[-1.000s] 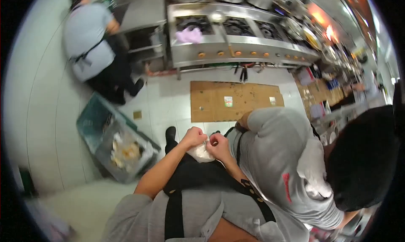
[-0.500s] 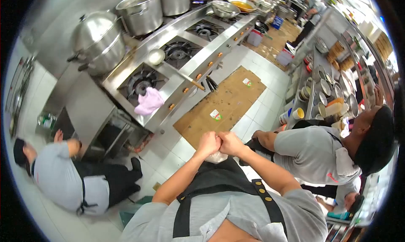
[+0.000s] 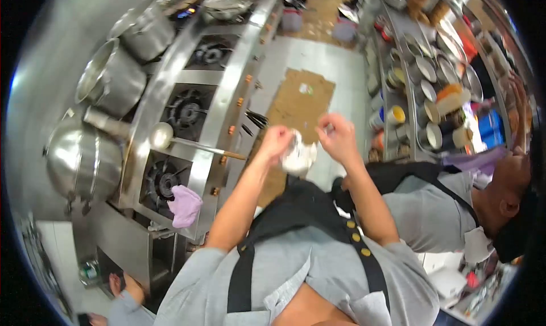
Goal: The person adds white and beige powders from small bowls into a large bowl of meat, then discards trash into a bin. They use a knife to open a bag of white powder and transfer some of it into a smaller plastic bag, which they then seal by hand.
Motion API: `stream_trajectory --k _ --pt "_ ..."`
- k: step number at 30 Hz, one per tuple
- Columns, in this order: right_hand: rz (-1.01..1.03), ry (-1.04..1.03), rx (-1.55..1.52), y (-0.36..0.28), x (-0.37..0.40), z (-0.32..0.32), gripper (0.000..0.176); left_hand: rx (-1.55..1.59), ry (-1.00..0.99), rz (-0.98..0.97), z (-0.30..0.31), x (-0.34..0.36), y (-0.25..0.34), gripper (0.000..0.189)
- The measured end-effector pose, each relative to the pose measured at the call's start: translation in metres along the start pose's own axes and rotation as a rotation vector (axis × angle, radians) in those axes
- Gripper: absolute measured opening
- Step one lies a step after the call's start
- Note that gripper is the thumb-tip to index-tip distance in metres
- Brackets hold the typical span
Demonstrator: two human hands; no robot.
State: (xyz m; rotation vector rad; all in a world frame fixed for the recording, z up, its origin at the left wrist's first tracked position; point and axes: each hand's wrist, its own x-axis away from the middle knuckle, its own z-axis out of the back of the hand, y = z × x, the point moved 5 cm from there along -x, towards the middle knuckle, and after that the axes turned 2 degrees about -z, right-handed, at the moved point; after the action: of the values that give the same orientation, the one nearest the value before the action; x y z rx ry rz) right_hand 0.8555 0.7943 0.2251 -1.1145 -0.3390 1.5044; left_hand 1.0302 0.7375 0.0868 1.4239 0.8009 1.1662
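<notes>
Both my hands are raised in front of my black apron, a little apart. My left hand (image 3: pixel 275 144) is closed at the upper edge of a whitish, bag-like bundle (image 3: pixel 300 155), which hangs between the hands. My right hand (image 3: pixel 338 137) is to the right of the bundle, its fingers curled in a pinch; whether it holds anything is too small to make out. Below them lies a flat piece of cardboard (image 3: pixel 296 104) on the tiled floor.
At left runs a stove (image 3: pixel 227 101) with burners, a ladle (image 3: pixel 196 146), a purple cloth (image 3: pixel 185 205) and large pots (image 3: pixel 116 79). A person (image 3: pixel 438 212) stands close at right beside shelves with bowls (image 3: pixel 424 70). Another person (image 3: pixel 128 303) is partly visible at lower left.
My hands, together before, have moved apart and up, and more of the whitish bundle shows. The view has turned and shifted; the person at lower left is now mostly out of view.
</notes>
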Motion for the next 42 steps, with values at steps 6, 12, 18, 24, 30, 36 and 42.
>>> stream_trajectory --k 6,12,18,24,30,36,42 --pt "-0.113 0.013 0.039 0.059 -0.055 -0.003 0.013 -0.281 -0.112 -0.263 -0.067 -0.093 0.099 0.016" --pt "-0.232 -0.092 0.335 0.122 -0.085 0.025 0.016 -0.061 -0.488 -0.01 -0.141 -0.172 0.078 0.02" --pt "-0.542 -0.368 0.416 0.168 -0.141 0.041 0.017 -0.266 -0.904 0.054 -0.19 -0.254 0.083 0.019" --pt "-0.494 0.005 0.42 0.207 -0.202 0.037 0.01 -0.475 -1.014 0.011 -0.202 -0.335 0.121 0.022" --pt "-0.567 0.488 0.655 0.221 -0.21 0.047 0.009 -0.529 -0.981 -0.7 -0.232 -0.368 0.161 0.023" --pt "-0.712 0.759 0.611 0.241 -0.211 0.051 0.011 -0.578 -1.282 -0.353 -0.267 -0.397 0.151 0.022" --pt "-1.016 1.114 -0.071 0.309 -0.186 0.07 0.007 -0.183 -1.41 0.375 -0.316 -0.427 0.116 0.012"
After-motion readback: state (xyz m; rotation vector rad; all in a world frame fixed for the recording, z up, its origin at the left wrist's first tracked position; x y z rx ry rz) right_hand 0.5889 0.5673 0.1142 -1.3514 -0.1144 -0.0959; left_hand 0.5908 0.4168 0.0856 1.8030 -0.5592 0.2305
